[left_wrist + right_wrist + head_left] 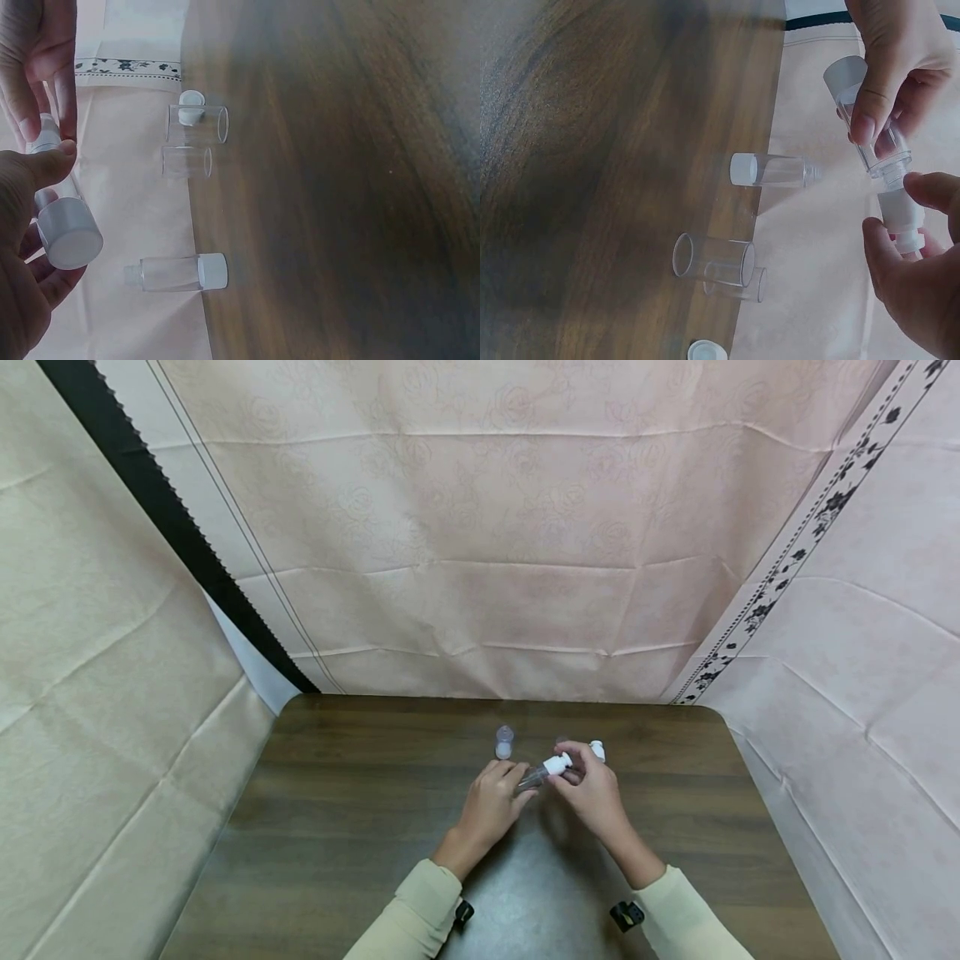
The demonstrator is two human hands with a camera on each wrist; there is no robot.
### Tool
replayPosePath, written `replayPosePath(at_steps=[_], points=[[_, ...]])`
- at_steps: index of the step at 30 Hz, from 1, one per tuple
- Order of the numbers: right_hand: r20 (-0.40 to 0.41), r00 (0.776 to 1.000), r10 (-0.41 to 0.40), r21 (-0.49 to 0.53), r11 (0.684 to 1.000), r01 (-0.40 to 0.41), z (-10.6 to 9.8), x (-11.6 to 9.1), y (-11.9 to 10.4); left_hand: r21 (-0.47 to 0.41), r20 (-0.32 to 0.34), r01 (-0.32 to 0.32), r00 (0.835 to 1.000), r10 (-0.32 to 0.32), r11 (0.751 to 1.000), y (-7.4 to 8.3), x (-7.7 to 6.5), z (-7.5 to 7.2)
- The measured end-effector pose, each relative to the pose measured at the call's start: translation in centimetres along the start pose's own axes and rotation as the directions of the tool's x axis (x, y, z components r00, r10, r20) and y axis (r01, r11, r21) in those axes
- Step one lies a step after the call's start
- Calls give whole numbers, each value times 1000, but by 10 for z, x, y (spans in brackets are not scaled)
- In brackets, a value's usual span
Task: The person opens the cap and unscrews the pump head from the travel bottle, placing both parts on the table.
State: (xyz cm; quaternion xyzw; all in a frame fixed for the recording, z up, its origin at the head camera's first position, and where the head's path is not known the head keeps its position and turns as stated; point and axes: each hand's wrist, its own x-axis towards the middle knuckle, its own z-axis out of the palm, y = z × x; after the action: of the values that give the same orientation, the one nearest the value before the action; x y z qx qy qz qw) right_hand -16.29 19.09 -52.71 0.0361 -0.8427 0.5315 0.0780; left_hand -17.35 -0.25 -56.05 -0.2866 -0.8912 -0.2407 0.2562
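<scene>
My left hand [489, 802] grips a clear bottle [862, 142] with a white base [71, 234], tilted above the table. My right hand [596, 789] pinches a white pump top [900, 210] between thumb and fingers, right at the bottle's threaded neck [892, 174]. Bottle and pump top are in line with each other. Behind the left hand, a second clear bottle [780, 171] with a white base [213, 271] stands upright, its neck bare.
Two clear open cylinders, a larger one [714, 259] and a smaller one [187, 162], stand near the table's far edge. Beside them is another white pump top [597, 750], partly behind my right hand in the head view. Cloth hangs [480, 568] behind the wooden table [337, 827].
</scene>
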Motion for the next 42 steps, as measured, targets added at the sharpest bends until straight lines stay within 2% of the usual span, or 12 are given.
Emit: replayPosePath(at_steps=[8, 11, 18, 24, 30, 42], points=[[-63, 992, -108, 38, 993, 111, -3, 5, 7, 4, 5, 19, 1000, -19, 1000, -1, 0, -2], [-85, 986, -143, 7, 990, 144, -7, 7, 10, 8, -4, 16, 1000, -16, 1000, -3, 0, -3], [-97, 981, -170, -90, 983, 162, -22, 11, 17, -1, -47, -11, 999, 11, 1000, -7, 0, -4], [-94, 976, -196, -140, 973, 182, -33, 16, 24, -6, -46, -1, 999, 0, 1000, -9, -1, -6], [-73, 972, -224, -132, 968, 213, -44, 23, 34, -12, -49, 7, 999, -8, 1000, -13, -2, -6], [27, 977, -211, -241, 947, 211, -56, 28, 54, -10, -34, 27, 999, -27, 1000, -17, 0, -11]])
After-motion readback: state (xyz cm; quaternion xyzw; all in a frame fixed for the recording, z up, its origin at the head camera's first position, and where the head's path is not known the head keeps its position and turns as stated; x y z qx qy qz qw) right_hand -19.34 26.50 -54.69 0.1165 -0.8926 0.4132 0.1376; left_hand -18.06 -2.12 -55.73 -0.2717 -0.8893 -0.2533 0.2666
